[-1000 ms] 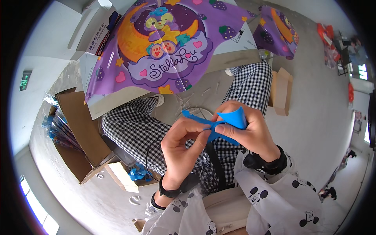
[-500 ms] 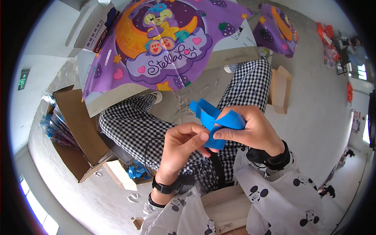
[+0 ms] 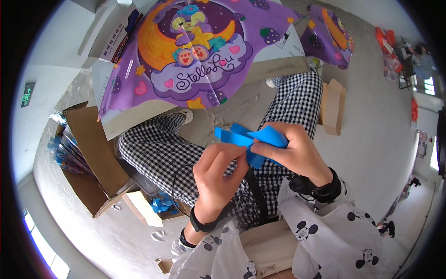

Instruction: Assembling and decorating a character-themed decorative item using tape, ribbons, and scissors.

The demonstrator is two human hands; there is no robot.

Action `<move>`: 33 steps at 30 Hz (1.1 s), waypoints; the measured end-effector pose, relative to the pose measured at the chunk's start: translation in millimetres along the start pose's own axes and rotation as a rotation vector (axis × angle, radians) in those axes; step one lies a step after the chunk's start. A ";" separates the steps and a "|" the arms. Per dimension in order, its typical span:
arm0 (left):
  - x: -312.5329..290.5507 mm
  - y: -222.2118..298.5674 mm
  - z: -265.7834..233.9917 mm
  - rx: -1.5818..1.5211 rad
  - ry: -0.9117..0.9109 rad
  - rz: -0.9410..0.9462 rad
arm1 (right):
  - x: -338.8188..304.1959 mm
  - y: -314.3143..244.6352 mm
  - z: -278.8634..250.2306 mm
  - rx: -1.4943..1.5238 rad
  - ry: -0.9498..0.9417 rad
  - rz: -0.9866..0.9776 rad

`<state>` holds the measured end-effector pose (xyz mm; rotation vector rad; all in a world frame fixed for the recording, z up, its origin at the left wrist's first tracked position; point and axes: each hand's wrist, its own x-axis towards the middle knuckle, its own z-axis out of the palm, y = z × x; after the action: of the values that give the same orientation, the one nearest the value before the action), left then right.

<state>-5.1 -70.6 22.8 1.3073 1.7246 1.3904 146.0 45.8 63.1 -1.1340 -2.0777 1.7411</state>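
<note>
A folded, ribbon-like blue strip (image 3: 269, 136) is held up over my lap, its loose folds sticking out to the left and below. My right hand (image 3: 299, 151) grips it, thumb on top and fingers behind. From the other side my left hand (image 3: 216, 174) pinches the strip's edge between thumb and forefinger, close to my right thumb. My left fingers partly cover the lower folds. Beyond my knees, a glossy purple sheet (image 3: 118, 95) with a cartoon animal on an orange moon lies over a pale table (image 3: 139, 118).
An open cardboard box (image 3: 95, 144) with wrapped packages stands on the left. Below it, a smaller box (image 3: 144, 209) holds blue pieces. A printed carton (image 3: 111, 35) is at the far left, another purple sheet (image 3: 325, 42) at the far right. An open carton (image 3: 333, 107) lies beside my right leg.
My left hand has turned, bringing its knuckles up and its fingertips against the strip. The blue folds have shifted and flattened somewhat, tilting left. My right hand has moved slightly.
</note>
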 end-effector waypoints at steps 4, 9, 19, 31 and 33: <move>2.6 -9.2 2.4 0.295 0.165 0.300 | 9.8 16.5 3.8 0.465 0.022 0.263; -1.8 -9.5 0.8 0.249 0.183 0.353 | 19.4 63.6 8.7 0.637 0.059 0.365; 21.3 -47.4 20.1 0.096 -0.066 -0.277 | 39.4 103.6 11.3 -0.062 0.409 -0.217; 47.9 -53.6 24.6 -0.283 -0.060 -0.500 | 37.1 92.2 17.9 0.670 -0.049 0.447; 50.7 -62.7 22.8 -0.268 -0.070 -0.515 | 35.4 97.1 11.7 0.712 -0.030 0.471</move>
<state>-24.9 -14.1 -35.9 0.6922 1.6097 1.2006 155.7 61.3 -39.3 -1.3955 -1.0486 2.4172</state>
